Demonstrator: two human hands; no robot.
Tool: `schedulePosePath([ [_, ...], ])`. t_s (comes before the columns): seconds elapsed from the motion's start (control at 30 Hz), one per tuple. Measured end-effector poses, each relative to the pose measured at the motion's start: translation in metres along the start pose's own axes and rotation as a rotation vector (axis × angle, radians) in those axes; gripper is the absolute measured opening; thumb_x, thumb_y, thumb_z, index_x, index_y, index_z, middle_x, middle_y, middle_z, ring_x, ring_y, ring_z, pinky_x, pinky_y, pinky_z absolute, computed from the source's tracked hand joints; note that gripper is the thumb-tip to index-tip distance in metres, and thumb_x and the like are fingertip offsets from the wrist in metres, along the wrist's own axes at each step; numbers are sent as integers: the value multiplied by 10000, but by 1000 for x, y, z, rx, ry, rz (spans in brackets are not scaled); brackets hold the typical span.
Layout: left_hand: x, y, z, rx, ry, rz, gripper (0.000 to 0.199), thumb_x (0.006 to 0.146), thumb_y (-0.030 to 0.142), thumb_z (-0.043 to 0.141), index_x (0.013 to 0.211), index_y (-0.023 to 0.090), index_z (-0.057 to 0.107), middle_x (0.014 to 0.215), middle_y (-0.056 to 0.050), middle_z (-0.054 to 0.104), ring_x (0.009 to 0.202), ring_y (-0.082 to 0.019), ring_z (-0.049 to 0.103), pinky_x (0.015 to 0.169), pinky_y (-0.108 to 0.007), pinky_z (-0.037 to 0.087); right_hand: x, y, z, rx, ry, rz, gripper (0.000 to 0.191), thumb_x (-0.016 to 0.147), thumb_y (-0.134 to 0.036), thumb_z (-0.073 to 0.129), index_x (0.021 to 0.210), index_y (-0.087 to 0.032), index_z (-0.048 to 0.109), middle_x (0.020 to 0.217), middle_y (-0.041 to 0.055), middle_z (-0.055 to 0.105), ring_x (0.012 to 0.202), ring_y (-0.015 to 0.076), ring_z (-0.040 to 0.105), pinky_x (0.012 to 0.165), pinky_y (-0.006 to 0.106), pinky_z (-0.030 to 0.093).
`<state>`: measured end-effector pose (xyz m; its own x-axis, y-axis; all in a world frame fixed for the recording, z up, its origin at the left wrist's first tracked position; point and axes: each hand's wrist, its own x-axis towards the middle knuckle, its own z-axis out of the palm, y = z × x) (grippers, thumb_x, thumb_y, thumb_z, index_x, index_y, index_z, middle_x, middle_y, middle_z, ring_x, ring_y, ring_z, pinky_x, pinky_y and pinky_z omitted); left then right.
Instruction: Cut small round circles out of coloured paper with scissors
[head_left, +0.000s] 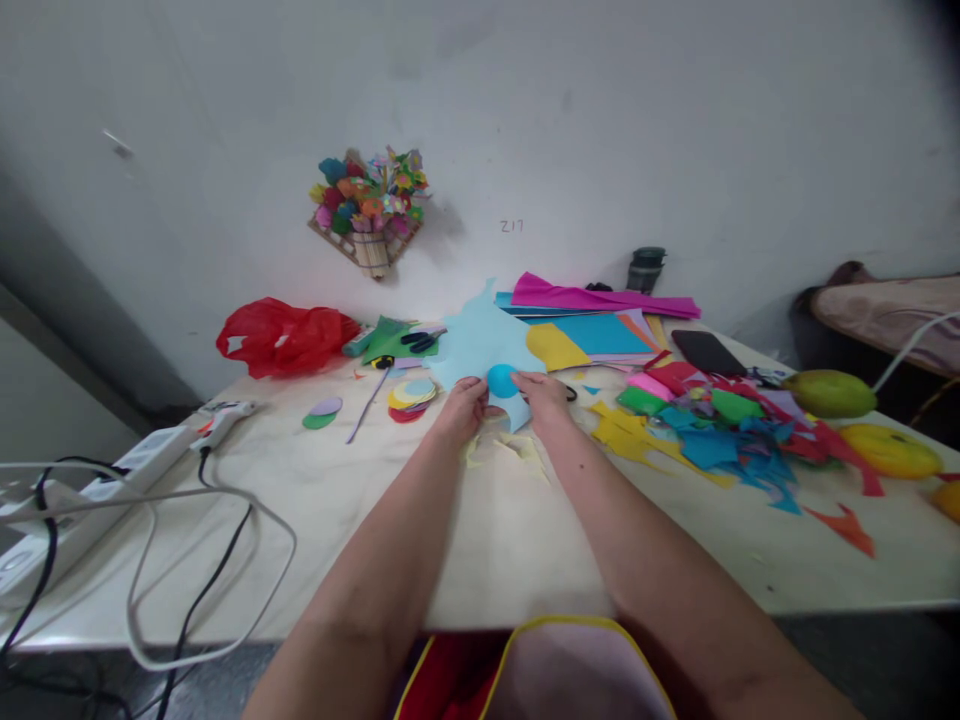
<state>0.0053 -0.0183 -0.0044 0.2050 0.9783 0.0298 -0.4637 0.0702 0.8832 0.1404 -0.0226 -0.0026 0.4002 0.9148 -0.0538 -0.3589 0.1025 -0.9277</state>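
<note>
A pale blue sheet (480, 335) with ragged cut edges is held up over the middle of the table. Against it lies a brighter blue disc (502, 381), between my two hands. My left hand (468, 403) is closed at the disc's left side, pinching the sheet and perhaps the disc's edge. On the other side, my right hand (543, 396) pinches the disc's right edge together with the sheet. A dark loop (571, 394), partly hidden, shows beside my right hand. Pale yellow scraps (514, 452) lie on the table below my hands.
Left of the sheet are stacked round cutouts (411, 396), green and lilac discs (323, 413), scissors (422, 340) and a red plastic bag (281, 338). Coloured scraps (735, 440), a dark phone-like slab (707, 352) and mangoes (831, 393) lie right. Cables (217, 490) and a power strip (142, 465) occupy the left edge.
</note>
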Motion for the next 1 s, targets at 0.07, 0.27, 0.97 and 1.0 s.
schedulePosePath([
  [0.07, -1, 2, 2, -13, 3, -34, 410, 701, 422, 886, 706, 165, 567, 590, 30, 528, 539, -106, 536, 557, -277, 570, -2, -1, 1, -10, 23, -27, 156, 542, -229, 829, 654, -185, 728, 567, -5, 697, 634, 187, 643, 632, 302, 496],
  [0.27, 0, -3, 2, 54, 51, 18, 506, 633, 478, 928, 622, 174, 523, 536, 55, 464, 481, -82, 480, 512, -254, 531, -4, 0, 4, -73, 42, -102, 127, 561, -210, 821, 626, -189, 714, 587, -10, 697, 694, 192, 674, 703, 303, 508],
  [0.97, 5, -11, -2, 135, 109, 72, 594, 565, 496, 948, 519, 200, 435, 455, 63, 420, 406, -70, 425, 426, -234, 403, -1, 0, -4, -48, -138, -6, 426, 517, -369, 924, 524, -209, 528, 465, -59, 518, 480, 109, 496, 494, 244, 405],
  [1.0, 4, -11, -1, 133, 100, 68, 599, 565, 493, 949, 513, 201, 429, 450, 65, 412, 404, -70, 417, 427, -238, 404, -2, 0, -4, -78, -126, -6, 454, 512, -375, 929, 502, -215, 504, 443, -64, 491, 462, 106, 467, 482, 249, 386],
])
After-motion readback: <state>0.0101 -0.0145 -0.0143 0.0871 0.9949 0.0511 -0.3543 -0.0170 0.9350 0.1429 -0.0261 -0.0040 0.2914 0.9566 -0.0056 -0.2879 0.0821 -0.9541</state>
